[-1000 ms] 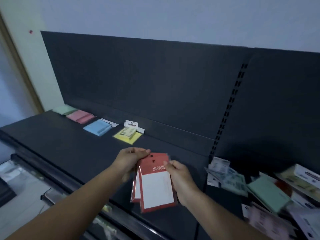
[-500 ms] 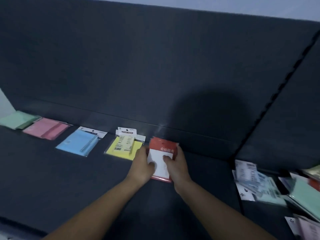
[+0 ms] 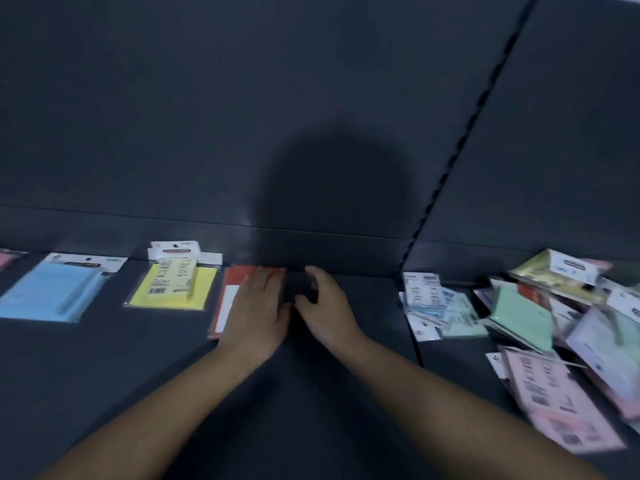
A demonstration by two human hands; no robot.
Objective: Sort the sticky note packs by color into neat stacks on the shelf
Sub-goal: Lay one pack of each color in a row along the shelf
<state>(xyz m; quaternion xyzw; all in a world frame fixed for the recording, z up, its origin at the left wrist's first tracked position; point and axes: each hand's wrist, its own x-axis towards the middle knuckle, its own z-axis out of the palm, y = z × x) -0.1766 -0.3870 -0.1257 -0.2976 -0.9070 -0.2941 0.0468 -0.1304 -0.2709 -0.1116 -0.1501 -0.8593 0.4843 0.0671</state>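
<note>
The left hand (image 3: pixel 258 308) lies flat, fingers spread, pressing the red pack (image 3: pixel 230 296) onto the dark shelf (image 3: pixel 104 358), just right of the yellow pack (image 3: pixel 173 285); the right hand (image 3: pixel 323 306) rests beside it, loosely curled, empty; unsorted packs (image 3: pixel 540 327) lie jumbled at right.

Red pack (image 3: pixel 231 299) mostly under hand (image 3: pixel 258 311)

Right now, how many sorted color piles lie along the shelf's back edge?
4 visible: pink pile at the left edge, blue pile, yellow pile, red pile under the left hand. More may lie out of frame.
</note>
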